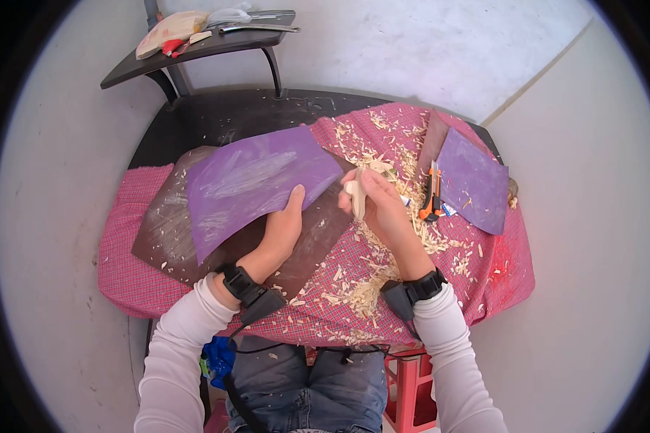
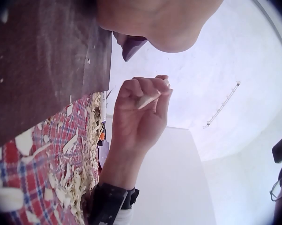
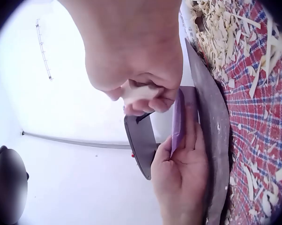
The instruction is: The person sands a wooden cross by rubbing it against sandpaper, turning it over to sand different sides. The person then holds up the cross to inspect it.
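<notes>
A large purple sheet with pale dusty streaks is raised and bent in my left hand, thumb on its top face. The right wrist view shows the left hand's fingers stretched under the purple sheet. Beside the sheet's right edge, my right hand grips a small carved piece of pale wood. In the left wrist view, the right hand has its fingers curled round the wood, apart from the sheet.
A dark brown sheet lies on the checked red cloth, with wood shavings scattered about. At the right are an orange and black cutter and a smaller purple sheet. A raised black shelf holds a bag and tools.
</notes>
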The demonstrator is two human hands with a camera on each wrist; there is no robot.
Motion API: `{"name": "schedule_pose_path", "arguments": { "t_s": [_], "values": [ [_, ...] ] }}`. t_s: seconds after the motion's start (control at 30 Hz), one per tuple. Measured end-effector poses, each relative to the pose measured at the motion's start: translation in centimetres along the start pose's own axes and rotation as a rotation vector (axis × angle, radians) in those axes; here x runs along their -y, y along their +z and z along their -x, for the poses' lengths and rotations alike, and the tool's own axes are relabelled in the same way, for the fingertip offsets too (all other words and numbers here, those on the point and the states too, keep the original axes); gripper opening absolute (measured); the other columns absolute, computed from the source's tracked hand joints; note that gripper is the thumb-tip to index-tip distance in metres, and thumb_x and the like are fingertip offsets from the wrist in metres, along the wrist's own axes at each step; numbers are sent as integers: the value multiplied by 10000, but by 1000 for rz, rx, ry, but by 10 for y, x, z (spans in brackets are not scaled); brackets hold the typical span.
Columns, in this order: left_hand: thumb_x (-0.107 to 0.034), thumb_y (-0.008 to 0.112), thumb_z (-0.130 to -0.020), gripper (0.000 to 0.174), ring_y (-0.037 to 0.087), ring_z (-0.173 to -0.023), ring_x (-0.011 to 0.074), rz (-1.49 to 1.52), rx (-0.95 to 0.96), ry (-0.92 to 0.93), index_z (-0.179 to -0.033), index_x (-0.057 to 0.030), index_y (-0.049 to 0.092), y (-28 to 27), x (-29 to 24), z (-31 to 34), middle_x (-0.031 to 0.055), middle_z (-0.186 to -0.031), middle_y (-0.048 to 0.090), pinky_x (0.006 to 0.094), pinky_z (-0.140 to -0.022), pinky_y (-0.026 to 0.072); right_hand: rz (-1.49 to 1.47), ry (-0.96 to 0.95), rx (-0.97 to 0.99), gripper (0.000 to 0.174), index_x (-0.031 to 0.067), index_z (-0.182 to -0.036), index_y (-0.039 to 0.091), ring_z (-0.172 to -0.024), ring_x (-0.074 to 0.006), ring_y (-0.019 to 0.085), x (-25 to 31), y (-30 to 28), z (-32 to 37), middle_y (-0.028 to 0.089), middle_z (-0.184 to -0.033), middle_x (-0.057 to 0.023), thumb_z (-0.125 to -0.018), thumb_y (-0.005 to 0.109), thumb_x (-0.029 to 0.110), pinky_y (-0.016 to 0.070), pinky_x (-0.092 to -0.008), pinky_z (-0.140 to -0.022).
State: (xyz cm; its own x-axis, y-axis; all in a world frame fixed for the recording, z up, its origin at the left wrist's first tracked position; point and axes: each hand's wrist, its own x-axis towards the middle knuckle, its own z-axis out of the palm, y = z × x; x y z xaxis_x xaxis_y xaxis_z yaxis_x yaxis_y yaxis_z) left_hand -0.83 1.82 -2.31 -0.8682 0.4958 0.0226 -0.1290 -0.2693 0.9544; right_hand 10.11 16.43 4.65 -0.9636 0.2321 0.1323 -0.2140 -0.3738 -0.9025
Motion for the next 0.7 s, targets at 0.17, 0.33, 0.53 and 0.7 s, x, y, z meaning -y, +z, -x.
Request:
{"name": "schedule_pose_path", "arguments": {
  "t_s": [0.17,0.33,0.53,0.7],
  "values": [
    [-232,513,-962,407,481,-1151,206,-3,4,-8,-1269,33,473,1,-3,2,115,-1256,507,322,-993,362,292,-33,-90,308,14,-1107,603,-812,-88,576,-9,-7,-2,632,-923,-28,-989,495,277,432,-218,-718],
    [-275,512,-958,464,471,-1177,237,-41,-15,-20,-1270,66,475,3,-6,4,148,-1270,511,333,-1027,329,85,-3,-161,297,22,-1118,605,-764,-63,533,-6,-7,0,618,-932,-16,-991,494,266,421,-228,-682],
    [-201,548,-948,369,492,-1089,146,-13,-23,-62,-1269,-36,473,1,-4,2,48,-1225,499,290,-926,405,-64,-93,-194,246,29,-1113,601,-667,-63,444,-10,-6,-5,586,-892,-5,-981,525,223,362,-228,-591],
    [-194,537,-953,363,490,-1099,151,-3,-1,-47,-1271,-32,471,1,-4,2,51,-1229,496,298,-934,406,-67,-88,-198,225,29,-1114,594,-698,-76,494,-10,-6,-3,593,-905,-13,-972,545,195,397,-229,-614]
  ]
}}
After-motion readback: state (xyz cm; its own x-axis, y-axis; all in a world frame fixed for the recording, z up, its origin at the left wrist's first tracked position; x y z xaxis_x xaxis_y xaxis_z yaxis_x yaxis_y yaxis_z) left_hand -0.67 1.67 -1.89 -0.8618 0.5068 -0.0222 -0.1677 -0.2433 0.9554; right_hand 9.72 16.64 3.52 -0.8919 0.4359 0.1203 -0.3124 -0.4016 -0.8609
